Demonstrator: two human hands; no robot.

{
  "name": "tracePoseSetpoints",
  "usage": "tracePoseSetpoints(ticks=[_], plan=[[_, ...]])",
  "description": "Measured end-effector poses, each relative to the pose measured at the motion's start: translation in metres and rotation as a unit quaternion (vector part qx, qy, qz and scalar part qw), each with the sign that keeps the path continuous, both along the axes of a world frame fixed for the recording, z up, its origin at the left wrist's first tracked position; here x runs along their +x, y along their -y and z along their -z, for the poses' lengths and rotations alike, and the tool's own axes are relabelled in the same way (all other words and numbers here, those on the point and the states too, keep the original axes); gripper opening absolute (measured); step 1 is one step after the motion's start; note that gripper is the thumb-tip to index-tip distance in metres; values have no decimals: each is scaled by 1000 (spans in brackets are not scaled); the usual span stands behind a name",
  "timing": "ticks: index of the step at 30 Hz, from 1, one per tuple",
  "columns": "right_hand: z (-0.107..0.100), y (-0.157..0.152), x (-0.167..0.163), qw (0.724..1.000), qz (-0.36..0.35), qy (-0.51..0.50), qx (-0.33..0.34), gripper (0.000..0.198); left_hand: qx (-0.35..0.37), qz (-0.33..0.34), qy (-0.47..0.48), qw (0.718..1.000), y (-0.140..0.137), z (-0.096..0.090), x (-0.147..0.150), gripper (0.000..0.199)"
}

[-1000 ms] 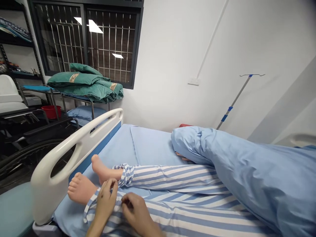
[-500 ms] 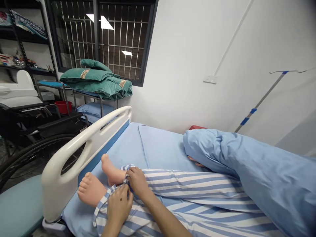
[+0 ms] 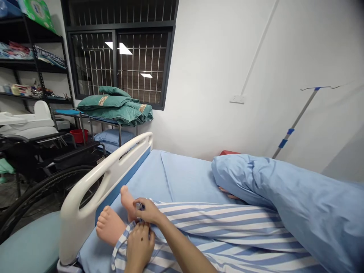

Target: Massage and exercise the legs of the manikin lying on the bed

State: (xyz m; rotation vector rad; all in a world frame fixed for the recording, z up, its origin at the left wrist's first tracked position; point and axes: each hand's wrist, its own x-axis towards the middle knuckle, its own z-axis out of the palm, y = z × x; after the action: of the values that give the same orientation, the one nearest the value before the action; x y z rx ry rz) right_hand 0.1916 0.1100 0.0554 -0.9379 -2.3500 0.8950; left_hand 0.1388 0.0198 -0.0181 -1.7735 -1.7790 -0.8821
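Blue-and-white striped pyjama trousers (image 3: 227, 220) clothe the legs of a manikin lying on the bed. Its near foot (image 3: 110, 227) and far foot (image 3: 127, 201) stick out bare from the cuffs. My right hand (image 3: 150, 211) is closed around the far leg's cuff at the ankle, thumb and fingers curled on the cloth. Just below it, my left hand (image 3: 140, 242) lies over the near leg's trouser cuff, fingers bent onto the fabric between the ankles. The left fingertips are partly hidden.
A white bed footboard (image 3: 85, 185) stands beyond the feet. A bunched blue quilt (image 3: 273, 182) covers the upper body, a hand showing under its edge. A wheelchair (image 3: 57, 170) is at left, an IV pole (image 3: 298, 117) at right, and green bedding (image 3: 122, 108) under the window.
My right hand has turned and shifted toward the far foot, its fingers now curled around the cuff. My left hand stays on the near leg. The camera view has tilted up slightly.
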Motion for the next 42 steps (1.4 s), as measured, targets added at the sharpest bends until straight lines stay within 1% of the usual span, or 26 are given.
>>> tracePoseSetpoints(ticks=[2,6,8,10,15,19,22,24,26,27,29,32,35,37,39,41,42], plan=[[0,6,-4,999,27,7,24,38,-8,7,6,1000,2,0,0,18],[0,23,-9,989,85,-10,119,34,-23,18,28,999,7,-2,0,19],[-2,30,-9,984,94,-17,150,34,-18,24,28,999,9,-2,-1,19],[-6,35,-9,982,90,-18,164,36,-10,35,31,999,11,1,-2,19],[-12,36,-10,988,82,-11,134,43,6,40,38,998,13,13,-6,24],[-12,30,-22,989,76,-25,124,53,63,38,13,997,10,31,-11,28],[-7,22,-36,990,76,-26,119,62,97,35,6,995,5,48,-16,27],[2,15,-43,993,77,4,91,71,106,32,6,994,2,57,-19,28],[13,8,-47,991,97,69,52,80,97,32,15,995,1,64,-20,31],[18,5,-48,987,112,105,39,81,85,32,25,996,2,66,-20,32],[27,1,-47,977,141,153,37,74,53,35,54,996,4,67,-18,34],[33,-1,-44,974,148,165,54,63,10,45,120,992,8,58,-12,34],[33,-2,-41,977,143,148,52,60,-33,55,215,974,13,36,-8,33],[31,-4,-37,983,135,120,30,53,-93,87,282,951,19,14,-8,29],[31,-7,-32,991,115,60,-13,43,-164,139,335,917,24,-8,-9,25],[30,-8,-26,994,95,-6,-49,37,-214,173,370,887,27,-24,-11,25],[29,-8,-23,994,88,-29,-58,37,-229,180,380,878,28,-29,-11,24]])
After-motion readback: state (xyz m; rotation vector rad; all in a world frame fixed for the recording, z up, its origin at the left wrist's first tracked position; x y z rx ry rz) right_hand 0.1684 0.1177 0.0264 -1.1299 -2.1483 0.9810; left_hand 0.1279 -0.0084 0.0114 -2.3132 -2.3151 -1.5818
